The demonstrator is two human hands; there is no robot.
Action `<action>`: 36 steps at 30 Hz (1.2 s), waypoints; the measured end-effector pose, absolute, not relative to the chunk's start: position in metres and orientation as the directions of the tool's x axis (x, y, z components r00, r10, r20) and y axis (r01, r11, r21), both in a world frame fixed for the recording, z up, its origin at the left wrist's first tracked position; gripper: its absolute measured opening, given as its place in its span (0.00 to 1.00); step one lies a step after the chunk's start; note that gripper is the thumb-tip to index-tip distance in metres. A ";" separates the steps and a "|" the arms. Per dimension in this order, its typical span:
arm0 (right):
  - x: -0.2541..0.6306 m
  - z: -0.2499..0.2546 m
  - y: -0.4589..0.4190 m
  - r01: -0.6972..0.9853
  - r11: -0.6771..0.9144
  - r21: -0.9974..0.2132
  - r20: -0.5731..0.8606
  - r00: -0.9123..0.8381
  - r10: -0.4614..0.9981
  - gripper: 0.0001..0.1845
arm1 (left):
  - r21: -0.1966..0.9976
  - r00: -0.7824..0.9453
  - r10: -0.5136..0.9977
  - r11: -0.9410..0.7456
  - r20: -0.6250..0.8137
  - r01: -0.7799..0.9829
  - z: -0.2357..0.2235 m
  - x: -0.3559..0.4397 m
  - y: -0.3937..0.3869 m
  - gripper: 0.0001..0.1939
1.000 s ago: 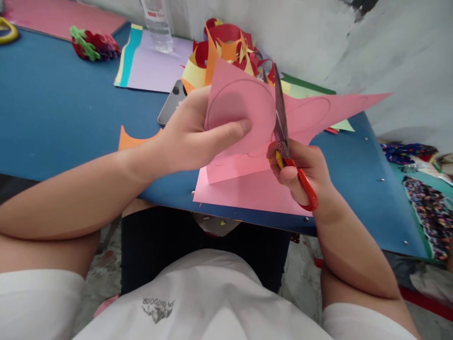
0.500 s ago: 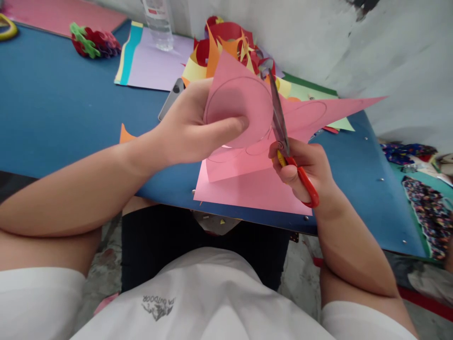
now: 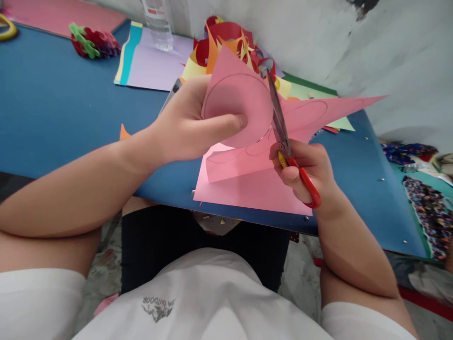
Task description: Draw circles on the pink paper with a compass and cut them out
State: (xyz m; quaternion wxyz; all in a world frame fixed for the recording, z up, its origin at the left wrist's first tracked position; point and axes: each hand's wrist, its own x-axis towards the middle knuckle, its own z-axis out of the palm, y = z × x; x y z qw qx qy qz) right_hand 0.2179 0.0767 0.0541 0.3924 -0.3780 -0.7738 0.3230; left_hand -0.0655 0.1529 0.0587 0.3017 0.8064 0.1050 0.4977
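Note:
My left hand (image 3: 198, 118) pinches a sheet of pink paper (image 3: 260, 101), thumb on top and fingers hidden behind it. Drawn circles mark the sheet, and a cut runs along the edge of the largest one. My right hand (image 3: 304, 170) grips a pair of scissors (image 3: 279, 118) with red and yellow handles. Their blades point up and away, at the paper just right of the big circle. Below the held sheet, another piece of pink paper (image 3: 247, 193) lies at the table's front edge.
On the blue table (image 3: 63, 104), a pile of red, orange and yellow paper scraps (image 3: 230, 42) lies against the wall. A water bottle (image 3: 159, 28) stands on lilac paper (image 3: 152, 66). A ruffled colourful piece (image 3: 92, 42) and yellow scissor handle (image 3: 7, 28) are at left.
My left hand and the circle part of the paper have shifted slightly up and left. The scissors have barely moved.

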 end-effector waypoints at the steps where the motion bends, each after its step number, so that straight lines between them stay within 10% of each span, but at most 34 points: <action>1: 0.218 0.054 0.077 0.315 0.518 -0.795 0.378 -0.412 0.829 0.37 | 0.624 0.477 0.500 -0.769 0.723 -0.140 0.059 -0.065 0.152 0.18; 36: 0.219 0.053 0.077 0.308 0.498 -0.810 0.380 -0.372 0.847 0.35 | 0.644 0.290 0.578 -0.647 0.763 -0.408 0.060 -0.051 0.147 0.22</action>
